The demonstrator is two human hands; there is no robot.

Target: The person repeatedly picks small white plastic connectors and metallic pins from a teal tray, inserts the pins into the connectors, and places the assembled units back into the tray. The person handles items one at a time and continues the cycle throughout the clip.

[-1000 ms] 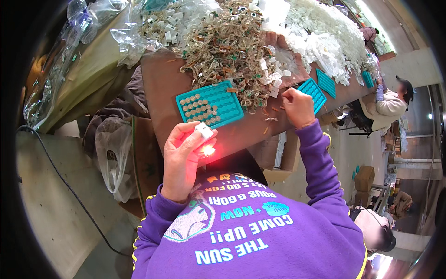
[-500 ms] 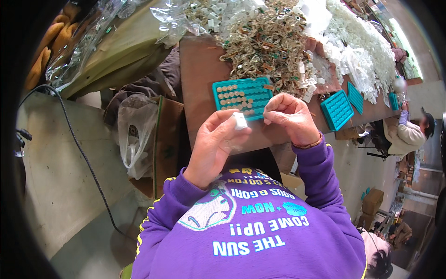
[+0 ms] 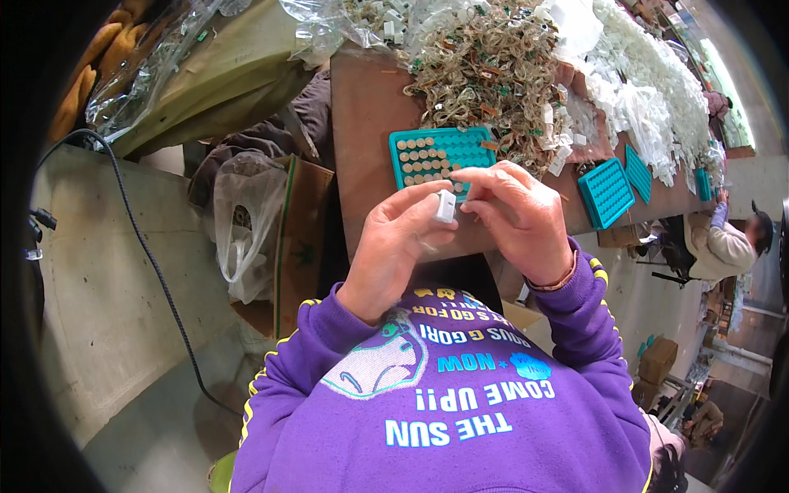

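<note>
Between the thumb and fingers of my left hand point(image 3: 386, 251) is a small white plastic housing point(image 3: 445, 206), boxy in shape. My right hand point(image 3: 526, 222) is right beside it, its thumb and fingertips drawn together in a pinch close to the housing's right side. Whatever those fingertips may hold is too small to make out. Just beyond both hands lies a teal slotted tray point(image 3: 472, 150) on the brown table. Rows of round beige discs point(image 3: 422, 154) fill its left part, and my fingers hide some of its near edge.
A heap of tangled thin wires with small parts point(image 3: 485, 82) rises behind the tray. Two more teal trays point(image 3: 606, 194) lie to the right, near a long pile of clear and white plastic pieces point(image 3: 637, 82). A plastic bag point(image 3: 246, 222) hangs at the left. Another person point(image 3: 723, 242) sits far right.
My right hand has come closer to the white housing, its fingers now pointing toward it. The housing is turned slightly in my left fingers. The whole view has shifted a little.
</note>
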